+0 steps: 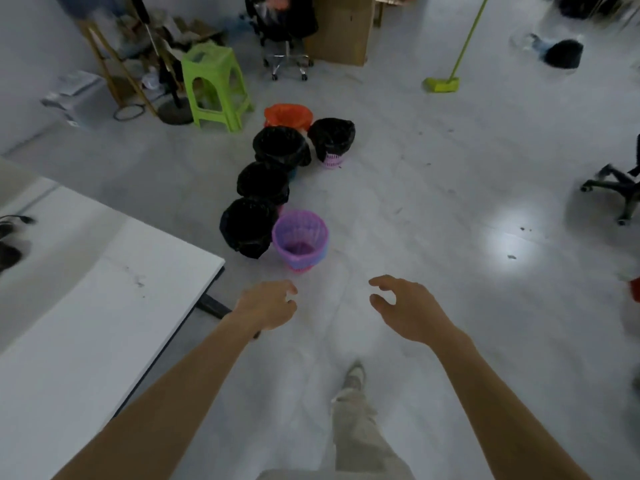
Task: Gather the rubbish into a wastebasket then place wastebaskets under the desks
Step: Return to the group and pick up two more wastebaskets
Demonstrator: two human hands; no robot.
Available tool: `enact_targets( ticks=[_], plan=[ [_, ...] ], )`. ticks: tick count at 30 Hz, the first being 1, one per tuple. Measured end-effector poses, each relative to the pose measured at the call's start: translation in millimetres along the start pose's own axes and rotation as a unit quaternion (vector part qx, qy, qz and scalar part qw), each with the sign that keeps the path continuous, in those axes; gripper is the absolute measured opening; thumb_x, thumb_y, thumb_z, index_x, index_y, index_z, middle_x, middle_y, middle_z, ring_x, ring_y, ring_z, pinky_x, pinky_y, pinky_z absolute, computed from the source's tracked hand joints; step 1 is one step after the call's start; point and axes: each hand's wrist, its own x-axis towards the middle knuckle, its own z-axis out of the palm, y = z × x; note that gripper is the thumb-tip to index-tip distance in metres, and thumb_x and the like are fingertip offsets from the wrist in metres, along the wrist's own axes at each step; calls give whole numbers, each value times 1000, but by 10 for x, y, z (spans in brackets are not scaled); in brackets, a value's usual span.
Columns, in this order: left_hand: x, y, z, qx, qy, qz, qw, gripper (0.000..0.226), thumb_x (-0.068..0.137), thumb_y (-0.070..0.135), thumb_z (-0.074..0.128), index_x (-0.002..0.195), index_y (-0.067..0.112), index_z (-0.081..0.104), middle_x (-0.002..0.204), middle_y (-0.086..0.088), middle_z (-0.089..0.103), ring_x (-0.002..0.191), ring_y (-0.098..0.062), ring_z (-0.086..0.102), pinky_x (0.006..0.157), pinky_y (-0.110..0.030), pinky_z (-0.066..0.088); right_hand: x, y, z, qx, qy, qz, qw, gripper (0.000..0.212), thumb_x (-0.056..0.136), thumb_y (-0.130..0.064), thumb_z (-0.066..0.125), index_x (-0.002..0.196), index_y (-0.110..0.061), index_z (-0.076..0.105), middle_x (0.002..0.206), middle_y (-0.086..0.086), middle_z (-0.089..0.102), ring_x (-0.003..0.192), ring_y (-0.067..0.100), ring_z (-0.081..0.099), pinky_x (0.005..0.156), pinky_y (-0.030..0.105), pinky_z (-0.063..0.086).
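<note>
Several wastebaskets stand in a cluster on the grey floor ahead. Nearest is a purple mesh wastebasket (300, 239) with no liner. Left of it and behind stand black-lined wastebaskets (247, 227), another (263, 183), and more further back (331, 138). An orange-lined wastebasket (288, 116) is at the far end. My left hand (268, 306) and my right hand (403, 306) reach forward below the purple one, fingers loosely curled, holding nothing.
A white desk (86, 306) fills the left side. A green stool (214, 84) and a cardboard box (337, 29) stand at the back. A green broom (446, 81) leans at back right. An office chair base (620, 188) sits at the right edge.
</note>
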Motion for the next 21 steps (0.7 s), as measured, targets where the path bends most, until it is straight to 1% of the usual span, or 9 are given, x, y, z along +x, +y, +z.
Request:
enact_targets(
  ticks=[3,6,8,10,12,14,16,18,21],
  plan=[
    [547,135,-263,-23,-6,-24,999,38,95,34,49,132,29,54,138,-2,57,122,-25,55,107,-40,42,739,-25,-243,-21,-37,-42,998,41,98,-38,52,138,-31,53,135,-1,61,124,20,55,100,30,39],
    [1032,263,-590,-56,11,-44,997,38,98,30,46,135,24,54,139,-5,56,124,-28,53,107,-39,41,1522,-105,-508,-52,-71,-77,993,43,97,-39,52,139,-29,52,133,0,63,121,21,58,98,31,41],
    [1266,335,-838,-75,15,-42,996,36,101,25,43,133,14,56,137,-9,57,122,-29,54,101,-34,42,2022,-205,-690,-73,-92,-99,988,44,97,-39,52,139,-27,52,132,3,63,119,23,59,97,32,43],
    [1560,359,-1065,-105,26,-52,993,34,102,20,44,128,5,59,132,-13,60,119,-29,55,91,-29,40,2528,-296,-830,-87,-104,-104,985,44,97,-38,53,139,-27,52,132,4,63,120,24,59,97,34,45],
    [1912,285,-1252,-140,26,-67,987,33,102,19,45,128,5,59,131,-13,60,117,-29,56,83,-27,39,3082,-368,-905,-98,-121,-112,981,44,96,-38,53,139,-27,51,134,4,62,121,24,58,98,35,45],
    [2248,175,-1351,-168,21,-96,981,32,101,22,47,131,13,56,133,-10,58,116,-29,56,88,-29,42,3570,-414,-912,-100,-134,-118,979,44,97,-39,53,139,-27,51,135,4,61,121,24,58,98,34,45],
    [2741,13,-1419,-183,14,-119,976,35,101,22,46,135,17,53,134,-9,58,115,-29,57,93,-34,45,4186,-444,-840,-100,-154,-115,976,45,97,-38,53,140,-26,49,137,4,59,122,24,57,98,33,43],
    [3230,-145,-1490,-178,-7,-139,974,37,102,22,43,138,16,51,139,-9,56,121,-29,55,98,-35,43,4791,-462,-716,-100,-176,-94,975,47,97,-39,54,141,-24,48,138,4,58,124,23,56,99,32,42],
    [3855,-357,-1538,-189,-67,-174,964,38,103,24,41,136,10,54,141,-11,54,127,-30,52,103,-35,42,5503,-437,-533,-107,-218,-53,969,52,96,-39,55,143,-21,45,140,5,57,125,24,55,102,33,42]
  ],
)
